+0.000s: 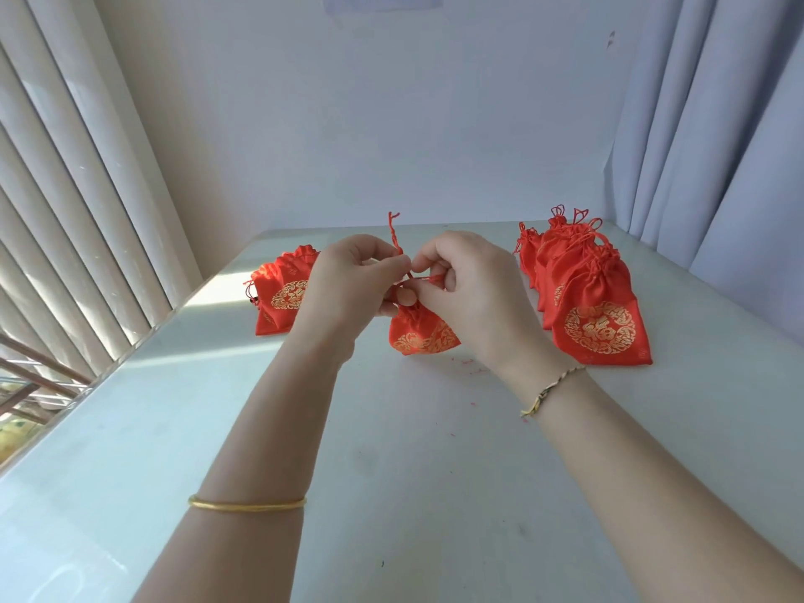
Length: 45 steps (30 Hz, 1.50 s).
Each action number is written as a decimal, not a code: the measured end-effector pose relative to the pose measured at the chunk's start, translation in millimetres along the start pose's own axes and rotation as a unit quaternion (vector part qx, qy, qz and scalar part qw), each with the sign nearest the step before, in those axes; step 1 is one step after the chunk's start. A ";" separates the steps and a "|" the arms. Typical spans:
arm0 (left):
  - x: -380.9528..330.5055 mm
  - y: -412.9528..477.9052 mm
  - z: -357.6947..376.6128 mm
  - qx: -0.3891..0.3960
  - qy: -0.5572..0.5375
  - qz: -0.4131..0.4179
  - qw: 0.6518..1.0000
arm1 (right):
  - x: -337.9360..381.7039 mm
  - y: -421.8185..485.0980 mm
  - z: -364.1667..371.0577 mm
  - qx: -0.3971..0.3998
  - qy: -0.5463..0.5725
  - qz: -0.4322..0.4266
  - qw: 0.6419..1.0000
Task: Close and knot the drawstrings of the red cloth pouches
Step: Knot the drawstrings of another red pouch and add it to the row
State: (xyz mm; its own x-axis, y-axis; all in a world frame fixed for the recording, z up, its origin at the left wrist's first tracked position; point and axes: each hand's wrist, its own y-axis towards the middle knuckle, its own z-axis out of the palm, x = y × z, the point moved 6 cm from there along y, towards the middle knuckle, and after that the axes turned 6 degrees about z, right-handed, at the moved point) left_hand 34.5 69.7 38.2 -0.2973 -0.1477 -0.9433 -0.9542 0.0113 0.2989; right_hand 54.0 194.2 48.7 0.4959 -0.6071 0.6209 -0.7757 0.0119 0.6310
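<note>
A small red pouch (424, 332) with a gold pattern hangs just above the white table (413, 472) between my hands, its mouth gathered. My left hand (348, 289) pinches one red drawstring (395, 237), whose end sticks upward. My right hand (474, 289) pinches the other cord, which crosses toward the left fingers. The neck of the pouch is mostly hidden behind my fingers. A pile of red pouches (280, 298) with loose mouths lies to the left. To the right stands a row of pouches (596, 311) with tied tops.
Vertical blinds (74, 219) and a window ledge run along the table's left edge. Pale curtains (718, 124) hang at the right. A plain wall (391, 124) backs the table. Tiny red thread bits (467, 363) lie near the held pouch.
</note>
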 end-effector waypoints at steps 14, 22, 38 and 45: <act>-30.3 -5.2 -14.9 -0.017 0.121 0.095 0.988 | -31.3 4.2 -2.2 0.005 0.175 0.190 0.966; -35.5 -9.1 7.1 0.001 0.265 0.200 0.943 | -37.1 -1.3 3.5 0.065 0.326 0.312 0.890; -30.8 -4.8 4.6 -0.003 0.297 0.215 0.930 | -35.6 -1.6 10.8 0.143 0.403 0.313 0.848; -18.8 2.6 -4.3 -0.012 0.282 0.154 0.947 | -49.9 4.5 -4.5 0.048 0.287 0.271 0.918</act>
State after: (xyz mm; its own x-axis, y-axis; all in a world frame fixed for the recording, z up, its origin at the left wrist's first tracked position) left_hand 37.7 68.3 57.3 -0.4891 -0.6464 -0.5856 -0.8226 0.1187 0.5561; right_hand 27.5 228.1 22.7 0.1290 -0.0144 0.9915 -0.9863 0.1017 0.1298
